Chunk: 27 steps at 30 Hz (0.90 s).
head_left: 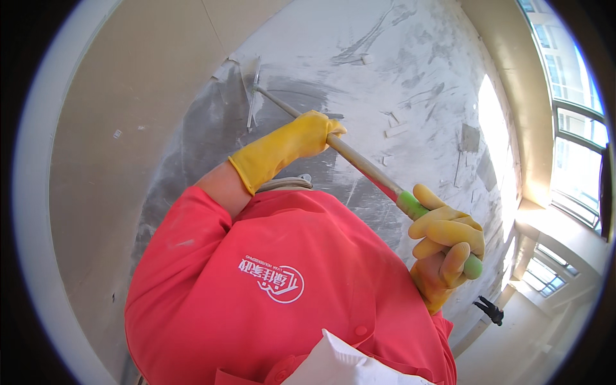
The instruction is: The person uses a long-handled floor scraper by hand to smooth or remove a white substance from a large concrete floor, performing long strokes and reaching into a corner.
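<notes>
My left hand [315, 131], in a yellow rubber glove, is closed around the middle of a long wooden handle [365, 166]. My right hand [447, 240], gloved the same way, wraps the green grip [412, 204] at the handle's near end, with one finger lying loosely along it. At the far end, a wide, thin squeegee-like head [254, 94] rests on the dusty floor [298, 57] close to the left wall. Whether its edge is rubber or metal cannot be made out. Around the head the floor shows darker grey, with white dust beyond.
A beige wall [130, 82] runs along the left. White scraps [395, 130] and flat grey pieces [470, 138] lie on the floor. Tall windows [577, 159] line the right side. A person in dark clothes [491, 310] stands far off at the lower right.
</notes>
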### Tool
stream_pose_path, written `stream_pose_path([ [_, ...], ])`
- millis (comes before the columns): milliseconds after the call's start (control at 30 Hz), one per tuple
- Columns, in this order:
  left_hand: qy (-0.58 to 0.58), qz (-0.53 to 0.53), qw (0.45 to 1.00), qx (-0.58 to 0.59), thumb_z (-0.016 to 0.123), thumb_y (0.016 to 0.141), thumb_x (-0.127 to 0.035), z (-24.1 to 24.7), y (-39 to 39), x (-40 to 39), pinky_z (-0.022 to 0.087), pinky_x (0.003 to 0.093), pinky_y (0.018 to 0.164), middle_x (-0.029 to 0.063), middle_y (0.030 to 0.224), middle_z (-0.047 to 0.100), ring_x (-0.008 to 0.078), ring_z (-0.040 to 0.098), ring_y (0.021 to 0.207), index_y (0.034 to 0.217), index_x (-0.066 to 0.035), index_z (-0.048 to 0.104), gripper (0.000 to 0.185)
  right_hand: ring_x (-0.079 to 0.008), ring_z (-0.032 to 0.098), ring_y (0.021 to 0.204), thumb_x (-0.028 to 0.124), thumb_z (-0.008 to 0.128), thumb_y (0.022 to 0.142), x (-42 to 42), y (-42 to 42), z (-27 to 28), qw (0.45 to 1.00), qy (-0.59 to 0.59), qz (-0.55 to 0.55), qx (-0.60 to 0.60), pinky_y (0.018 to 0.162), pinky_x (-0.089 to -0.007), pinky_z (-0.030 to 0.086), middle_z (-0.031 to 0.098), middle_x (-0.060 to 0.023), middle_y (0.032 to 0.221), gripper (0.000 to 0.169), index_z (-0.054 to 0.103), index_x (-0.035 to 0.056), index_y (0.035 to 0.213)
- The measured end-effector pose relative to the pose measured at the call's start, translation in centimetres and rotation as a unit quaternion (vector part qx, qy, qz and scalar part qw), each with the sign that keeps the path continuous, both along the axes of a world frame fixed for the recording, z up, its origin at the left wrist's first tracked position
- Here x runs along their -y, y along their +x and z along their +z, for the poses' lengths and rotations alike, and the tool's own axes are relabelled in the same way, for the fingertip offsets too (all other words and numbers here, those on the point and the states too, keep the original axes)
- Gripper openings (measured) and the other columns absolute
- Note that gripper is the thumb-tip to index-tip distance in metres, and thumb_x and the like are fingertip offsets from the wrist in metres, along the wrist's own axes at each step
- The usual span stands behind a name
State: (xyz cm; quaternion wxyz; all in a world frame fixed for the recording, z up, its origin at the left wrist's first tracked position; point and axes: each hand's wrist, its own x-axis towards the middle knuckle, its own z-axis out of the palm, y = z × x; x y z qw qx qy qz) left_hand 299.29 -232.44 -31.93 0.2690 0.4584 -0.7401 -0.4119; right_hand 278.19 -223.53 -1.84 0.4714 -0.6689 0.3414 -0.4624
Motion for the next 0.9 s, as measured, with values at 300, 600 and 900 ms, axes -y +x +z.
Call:
stream_pose_path([
  [300, 0.078, 0.100, 0.986, -0.107, 0.072, 0.094, -0.002, -5.6, 4.1, 4.3, 0.049, 0.0425, 0.110, 0.0055, 0.082, 0.071, 0.0291, 0.065, 0.083, 0.111, -0.013, 0.079, 0.021, -0.0285, 0.075, 0.091, 0.000, 0.069, 0.093, 4.0, 3.8, -4.8, 0.974, -0.021, 0.192, -0.117, 0.126, -0.0638, 0.038, 0.075, -0.0084, 0.091, 0.020, 0.077, 0.0016, 0.112],
  [600, -0.004, 0.239, 0.968, -0.080, 0.058, 0.108, -0.015, -5.1, 4.6, -2.1, 0.048, 0.0392, 0.104, -0.0032, 0.086, 0.070, 0.0128, 0.064, 0.077, 0.118, -0.008, 0.078, 0.024, -0.0273, 0.069, 0.066, -0.006, 0.079, 0.087, 5.8, 7.7, -2.8, 0.895, -0.028, 0.433, -0.101, 0.119, -0.0636, 0.046, 0.066, -0.0060, 0.068, 0.023, 0.079, -0.0009, 0.109],
  [900, -0.008, 0.260, 0.956, -0.133, 0.070, 0.102, -0.011, 0.5, 2.9, -8.5, 0.049, 0.0584, 0.113, 0.0107, 0.085, 0.077, 0.0371, 0.073, 0.081, 0.114, -0.009, 0.079, 0.015, -0.0254, 0.069, 0.060, -0.006, 0.079, 0.087, 3.9, 7.2, 1.6, 0.863, -0.012, 0.494, -0.110, 0.113, -0.0613, 0.053, 0.061, -0.0059, 0.061, 0.025, 0.079, -0.0042, 0.111],
])
